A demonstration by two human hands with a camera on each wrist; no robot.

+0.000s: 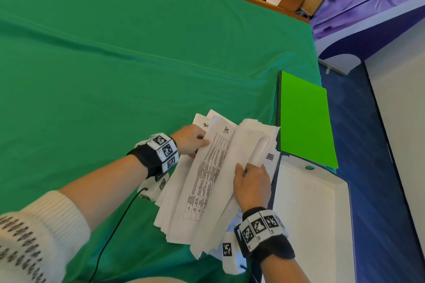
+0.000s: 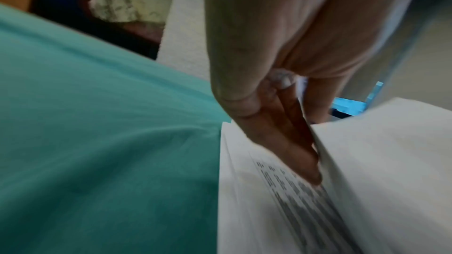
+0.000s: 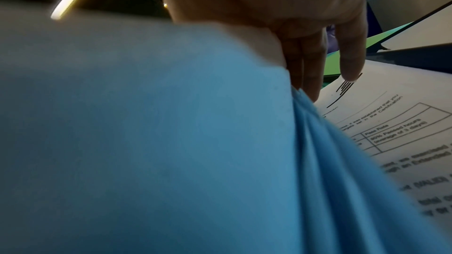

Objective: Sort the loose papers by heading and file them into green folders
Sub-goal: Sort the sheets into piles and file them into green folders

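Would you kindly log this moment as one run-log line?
stage: sorting | left hand: holds paper stack edge | right hand: lifts turned sheets | green folders: closed, beside stack, unfilled

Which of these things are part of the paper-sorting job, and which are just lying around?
Part of the job:
- stack of papers, held and leafed through by the left hand and right hand
- green folders, lying closed beside the stack

Just lying about:
- green cloth
- white tray
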